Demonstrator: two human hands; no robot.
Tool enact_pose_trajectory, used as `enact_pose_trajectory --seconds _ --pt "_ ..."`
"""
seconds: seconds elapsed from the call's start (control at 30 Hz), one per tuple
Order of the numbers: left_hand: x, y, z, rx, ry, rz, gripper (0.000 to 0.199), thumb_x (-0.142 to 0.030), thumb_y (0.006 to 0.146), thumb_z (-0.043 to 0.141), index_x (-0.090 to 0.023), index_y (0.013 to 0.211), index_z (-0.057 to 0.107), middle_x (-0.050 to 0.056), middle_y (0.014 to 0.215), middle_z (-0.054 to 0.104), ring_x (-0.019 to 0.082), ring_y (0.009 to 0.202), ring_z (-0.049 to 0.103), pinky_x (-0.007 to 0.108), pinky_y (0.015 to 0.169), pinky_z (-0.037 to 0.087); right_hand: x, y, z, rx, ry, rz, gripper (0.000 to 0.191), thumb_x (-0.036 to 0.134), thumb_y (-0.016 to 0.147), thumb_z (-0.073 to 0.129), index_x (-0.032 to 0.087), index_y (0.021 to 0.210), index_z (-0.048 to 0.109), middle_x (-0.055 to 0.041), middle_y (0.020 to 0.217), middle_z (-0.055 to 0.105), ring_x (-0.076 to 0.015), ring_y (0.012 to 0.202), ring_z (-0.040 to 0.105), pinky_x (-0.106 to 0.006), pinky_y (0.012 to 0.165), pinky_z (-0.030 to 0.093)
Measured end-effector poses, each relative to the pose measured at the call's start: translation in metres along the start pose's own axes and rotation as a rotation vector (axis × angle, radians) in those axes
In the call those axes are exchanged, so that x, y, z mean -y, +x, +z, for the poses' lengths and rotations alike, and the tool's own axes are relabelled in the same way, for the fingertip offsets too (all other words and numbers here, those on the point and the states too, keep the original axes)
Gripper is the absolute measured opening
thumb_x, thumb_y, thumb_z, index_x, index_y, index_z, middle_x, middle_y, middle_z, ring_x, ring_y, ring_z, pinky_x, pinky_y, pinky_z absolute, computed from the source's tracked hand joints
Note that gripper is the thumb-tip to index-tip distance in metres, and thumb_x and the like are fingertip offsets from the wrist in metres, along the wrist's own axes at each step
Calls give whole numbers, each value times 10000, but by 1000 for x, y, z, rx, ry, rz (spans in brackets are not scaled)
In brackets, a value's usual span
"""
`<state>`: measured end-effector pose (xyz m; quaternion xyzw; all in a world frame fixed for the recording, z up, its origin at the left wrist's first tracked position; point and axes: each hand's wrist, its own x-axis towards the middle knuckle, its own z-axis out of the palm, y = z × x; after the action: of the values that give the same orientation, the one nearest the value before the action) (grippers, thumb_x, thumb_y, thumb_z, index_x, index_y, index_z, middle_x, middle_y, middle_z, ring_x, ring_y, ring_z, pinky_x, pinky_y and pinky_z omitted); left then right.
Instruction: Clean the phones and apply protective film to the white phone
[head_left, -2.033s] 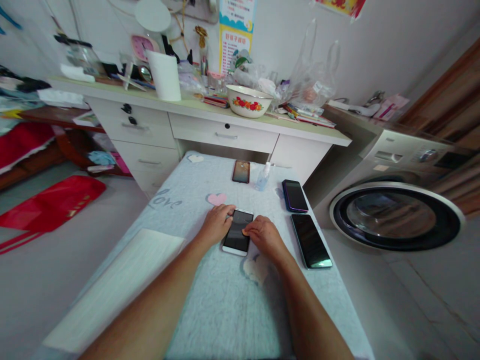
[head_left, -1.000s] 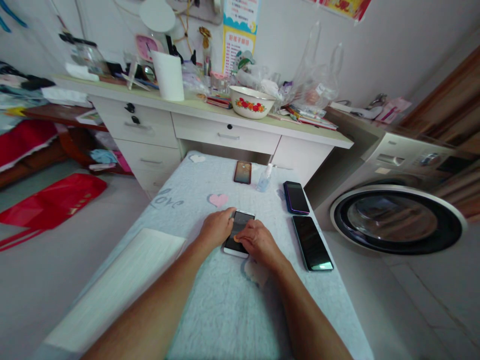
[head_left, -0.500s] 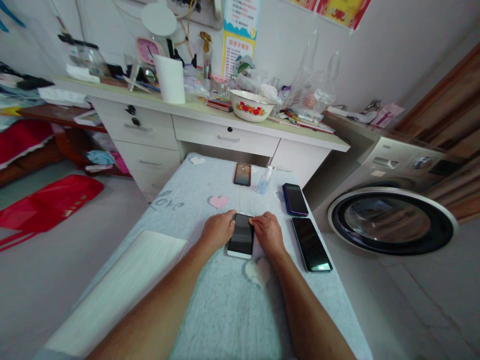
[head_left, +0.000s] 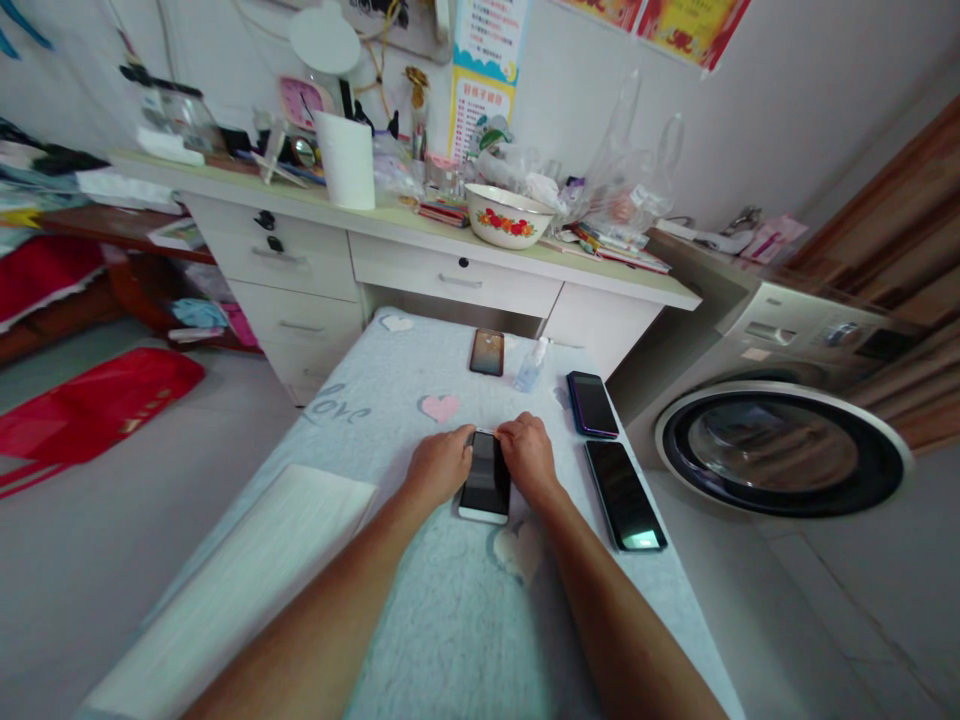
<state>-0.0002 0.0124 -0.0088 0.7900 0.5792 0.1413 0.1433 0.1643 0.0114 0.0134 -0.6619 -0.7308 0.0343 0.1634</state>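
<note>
A white-framed phone [head_left: 486, 485] with a dark screen lies face up on the cloth-covered table. My left hand [head_left: 441, 463] grips its left edge near the top, thumb along the side. My right hand [head_left: 528, 455] is closed at the phone's top right corner, its fingertips on the edge; whatever it may pinch there is too small to make out. To the right lie a large black phone [head_left: 625, 497] and a phone with a purple-blue edge [head_left: 593, 404]. Farther back are a brown phone [head_left: 487, 353] and a clear spray bottle [head_left: 532, 366].
A folded white cloth [head_left: 247, 580] lies along the table's left side. Behind the table, a desk [head_left: 457, 280] carries a flowered bowl [head_left: 508, 216], a paper roll [head_left: 345, 162] and plastic bags. A washing machine [head_left: 780, 340] stands at right; a red bag [head_left: 97, 405] lies on the floor.
My right hand has moved up slightly from the phone's right side to its top right corner. My left hand keeps its grip on the left edge.
</note>
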Motion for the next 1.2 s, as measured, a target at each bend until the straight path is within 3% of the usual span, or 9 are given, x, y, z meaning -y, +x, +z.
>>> enact_pose_trajectory --seconds 0.23,0.57,0.97,1.2 --pt "-1 0 -1 -3 -32 3 356 -215 890 431 -226 1238 503 68 1073 698 200 975 654 290 835 453 15 8 11 -24 19 -72 226 220 910 512 194 914 737 -81 873 606 -198 895 498 -270 799 350" --pt "-2 -2 2 -55 -48 -46 362 -194 875 445 -184 1232 388 47 820 677 196 798 666 276 701 439 18 9 11 -9 35 -161 230 237 920 511 216 960 737 -79 856 617 -198 884 503 -281 811 347" --pt "-5 -4 -4 -16 -62 -35 253 -203 875 463 -223 1126 484 24 856 687 175 839 653 265 741 430 -2 -4 -3 -16 18 -39 229 223 912 524 227 933 752 -79 864 627 -196 865 512 -265 781 351" --pt "-5 -5 -5 -14 -71 -52 253 -206 879 464 -227 1125 518 22 898 701 168 848 654 260 755 432 7 -21 -1 3 68 -141 234 253 931 508 240 971 738 -65 863 614 -183 870 507 -258 785 360"
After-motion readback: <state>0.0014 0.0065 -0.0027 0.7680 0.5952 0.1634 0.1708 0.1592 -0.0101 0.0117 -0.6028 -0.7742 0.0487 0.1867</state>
